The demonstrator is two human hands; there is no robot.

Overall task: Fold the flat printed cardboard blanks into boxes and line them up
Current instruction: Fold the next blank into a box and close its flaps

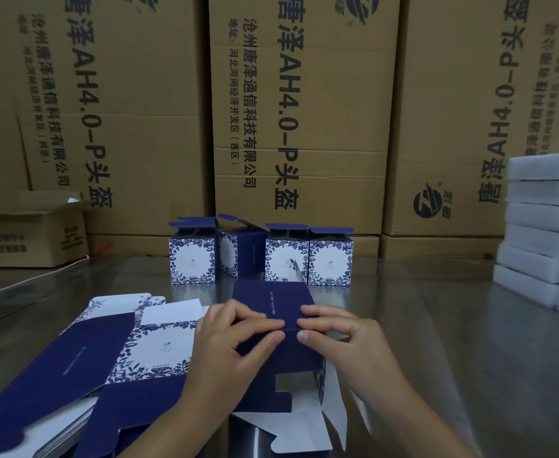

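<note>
Dim bluish light is glaring softly off the steel bench toward its far edge. Wide-angle distortion is bowing the cartons at both sides; fine print on the box is blurring.

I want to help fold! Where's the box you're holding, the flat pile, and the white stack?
Held box [271,300]: head view, its dark blue top.
Flat pile [73,371]: head view, top sheet's blue panel.
White stack [535,223]: head view, a middle pack's front.
</note>
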